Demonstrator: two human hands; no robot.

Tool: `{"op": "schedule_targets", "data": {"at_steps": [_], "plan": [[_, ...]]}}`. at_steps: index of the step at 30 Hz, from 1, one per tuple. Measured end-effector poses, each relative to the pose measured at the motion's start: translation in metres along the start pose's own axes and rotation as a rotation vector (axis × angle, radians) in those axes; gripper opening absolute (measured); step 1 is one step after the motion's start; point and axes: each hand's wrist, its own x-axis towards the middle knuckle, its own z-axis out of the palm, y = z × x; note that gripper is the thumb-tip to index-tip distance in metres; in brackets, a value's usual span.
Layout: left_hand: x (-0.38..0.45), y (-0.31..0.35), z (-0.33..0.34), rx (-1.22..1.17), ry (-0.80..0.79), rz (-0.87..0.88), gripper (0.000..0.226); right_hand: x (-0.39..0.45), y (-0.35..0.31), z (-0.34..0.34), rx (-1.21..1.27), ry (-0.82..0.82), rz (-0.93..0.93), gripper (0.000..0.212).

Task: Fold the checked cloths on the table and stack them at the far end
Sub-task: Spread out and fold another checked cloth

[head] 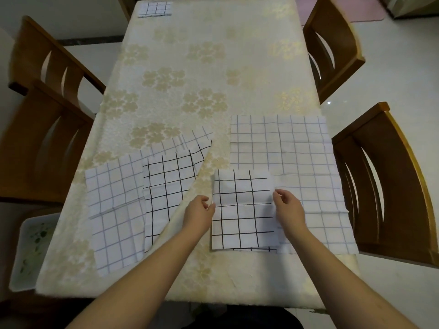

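In the head view, a folded black-checked cloth (243, 210) lies at the near right of the table (213, 67), between the two hands, its long axis running near to far. The left hand (199, 211) pinches its left edge and the right hand (288, 210) pinches its right edge, though the fingertip contact is small and hard to confirm. Both are equally near, one at each side. It overlaps a flat grey-checked cloth (297, 150). The stack (155, 9) sits at the far left end, so the carry likely runs far and leftward.
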Motion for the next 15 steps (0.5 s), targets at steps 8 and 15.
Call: {"op": "schedule_targets", "data": {"at_steps": [8,15], "plan": [[0.014,0.005,0.014,-0.012,0.031,-0.119,0.038,0.009,0.009,-0.004,-0.124,0.025,0.017,0.025],[0.015,0.003,0.018,-0.177,0.06,-0.11,0.024,0.01,0.017,-0.007,-0.162,-0.017,0.01,0.026]]}}
